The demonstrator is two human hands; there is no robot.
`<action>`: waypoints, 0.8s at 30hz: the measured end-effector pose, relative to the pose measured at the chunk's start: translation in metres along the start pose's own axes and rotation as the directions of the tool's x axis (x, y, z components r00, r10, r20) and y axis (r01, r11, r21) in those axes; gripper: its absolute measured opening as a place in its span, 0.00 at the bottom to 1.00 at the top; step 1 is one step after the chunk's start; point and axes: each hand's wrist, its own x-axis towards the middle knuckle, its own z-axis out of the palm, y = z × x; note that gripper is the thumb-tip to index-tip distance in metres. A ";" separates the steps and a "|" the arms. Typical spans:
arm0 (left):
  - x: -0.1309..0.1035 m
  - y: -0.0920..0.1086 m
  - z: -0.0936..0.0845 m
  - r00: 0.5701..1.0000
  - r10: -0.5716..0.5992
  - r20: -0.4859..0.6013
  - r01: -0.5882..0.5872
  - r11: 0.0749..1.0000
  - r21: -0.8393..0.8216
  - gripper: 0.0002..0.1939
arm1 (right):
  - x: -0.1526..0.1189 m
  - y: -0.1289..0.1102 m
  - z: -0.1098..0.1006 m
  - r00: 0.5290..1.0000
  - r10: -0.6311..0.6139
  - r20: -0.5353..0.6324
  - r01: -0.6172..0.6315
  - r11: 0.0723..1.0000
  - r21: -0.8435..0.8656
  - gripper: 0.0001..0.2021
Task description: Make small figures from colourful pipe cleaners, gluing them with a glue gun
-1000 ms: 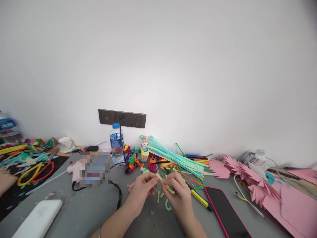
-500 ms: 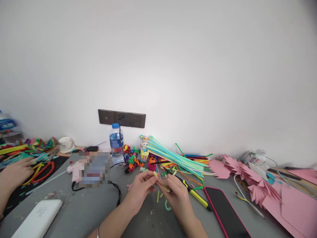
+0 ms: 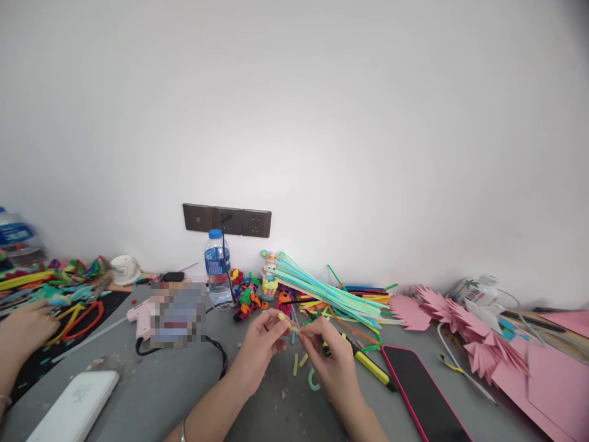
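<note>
Between my two hands runs a short pale yellow pipe cleaner piece (image 3: 292,328), its rounded end at the left fingertips. My left hand (image 3: 262,347) pinches that end with thumb and forefinger. The other end is pinched by my right hand (image 3: 332,359), whose fingers partly cover it. Under the hands lie cut yellow pipe cleaner bits (image 3: 295,364) and a curled mint-green piece (image 3: 313,379). Beside my right hand is a yellow and black utility knife (image 3: 373,369).
Behind stand a small figurine (image 3: 269,276), a pipe cleaner bundle (image 3: 331,291) and a water bottle (image 3: 217,267). A phone (image 3: 426,393) and pink folded paper (image 3: 492,356) lie right. Left are a pink glue gun (image 3: 140,316), a white power bank (image 3: 76,405) and another person's hand (image 3: 30,331).
My right hand has moved slightly away from the left, and more of the yellow pipe cleaner piece shows between them. The view has shifted a little.
</note>
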 end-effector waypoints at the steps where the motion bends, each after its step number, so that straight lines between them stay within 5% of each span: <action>1: 0.001 0.000 -0.001 1.000 0.005 -0.015 -0.005 1.000 0.000 0.18 | 0.000 -0.001 0.000 1.000 0.017 -0.002 -0.017 1.000 0.008 0.04; 9: 0.003 -0.002 -0.003 0.991 0.111 -0.069 -0.101 0.986 0.135 0.17 | -0.001 -0.002 0.003 0.993 0.115 -0.031 -0.111 0.988 0.111 0.04; 24: -0.002 0.002 0.001 0.993 0.116 -0.007 -0.114 0.981 0.155 0.22 | -0.001 -0.008 0.006 0.947 0.318 -0.036 -0.268 0.850 0.454 0.10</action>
